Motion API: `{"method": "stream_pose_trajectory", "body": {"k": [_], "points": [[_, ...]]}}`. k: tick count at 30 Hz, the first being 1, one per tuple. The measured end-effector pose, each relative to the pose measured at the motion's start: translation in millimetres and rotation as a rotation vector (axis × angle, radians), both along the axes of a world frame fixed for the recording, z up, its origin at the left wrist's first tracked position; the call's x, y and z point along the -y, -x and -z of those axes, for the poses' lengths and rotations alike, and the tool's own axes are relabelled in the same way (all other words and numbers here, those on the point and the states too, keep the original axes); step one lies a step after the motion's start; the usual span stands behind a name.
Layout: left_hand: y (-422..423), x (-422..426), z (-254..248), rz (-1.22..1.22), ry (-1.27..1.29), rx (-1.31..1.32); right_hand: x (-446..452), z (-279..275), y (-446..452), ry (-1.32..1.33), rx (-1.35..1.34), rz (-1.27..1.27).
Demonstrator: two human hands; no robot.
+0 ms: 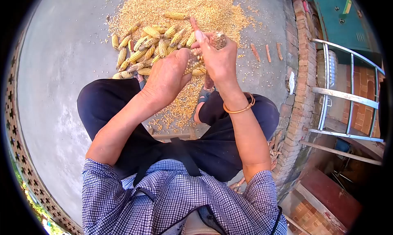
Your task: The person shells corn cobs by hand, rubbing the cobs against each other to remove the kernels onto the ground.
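Note:
Between my two hands is a partly shelled corn cob, its mottled kernels (193, 62) showing in the gap. My left hand (168, 73) is closed round its left part. My right hand (217, 57) has its fingers wrapped round a cob, whose end (218, 41) shows above the fist; a reddish bare cob (194, 24) sticks up by the thumb. How these pieces join is hidden by the fingers. Just beyond my hands lies a heap of yellow unshelled cobs (150, 42), beside a wide pile of loose kernels (196, 6).
More loose kernels (174, 112) lie between my legs, near my sandalled foot (203, 95). Bare cobs (255, 52) rest on the grey floor (61, 71) to the right. A brick edge (303, 71) and a metal rail frame (348, 92) stand farther right.

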State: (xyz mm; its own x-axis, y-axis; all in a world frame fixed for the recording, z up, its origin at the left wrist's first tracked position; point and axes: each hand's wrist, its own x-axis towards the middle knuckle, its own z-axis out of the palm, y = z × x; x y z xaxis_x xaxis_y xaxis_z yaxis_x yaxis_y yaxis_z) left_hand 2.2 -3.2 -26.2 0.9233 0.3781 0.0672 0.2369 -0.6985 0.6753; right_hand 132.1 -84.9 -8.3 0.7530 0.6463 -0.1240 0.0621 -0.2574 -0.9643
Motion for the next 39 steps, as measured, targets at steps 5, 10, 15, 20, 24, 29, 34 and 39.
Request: {"method": "stream_pose_trajectory", "body": {"k": [5, 10, 15, 20, 24, 29, 34, 39], "points": [[-1, -7, 4, -0.128, 0.343, 0.018, 8, 19, -8, -0.304, -0.164, -0.069], [-12, 14, 18, -0.111, 0.325, 0.202, 0, 26, 23, -0.138, 0.141, 0.068], [-11, 19, 5, -0.126, 0.288, 0.06, -5, 29, 12, -0.044, 0.192, 0.165], [-7, 14, 17, -0.113, 0.454, 0.1, -8, 21, 4, -0.122, 0.095, 0.183], [-7, 11, 3, -0.155, 0.504, 0.16, -8, 15, -12, -0.188, -0.294, 0.049], [-10, 7, 0, -0.166, 0.456, 0.207, -3, 18, -2, -0.333, -0.175, -0.064], [-14, 21, 26, -0.111, 0.226, 0.29, -2, 22, 20, -0.035, 0.246, 0.054], [-12, 24, 21, -0.103, 0.376, 0.157, -8, 28, 4, 0.014, 0.102, 0.142]]}}
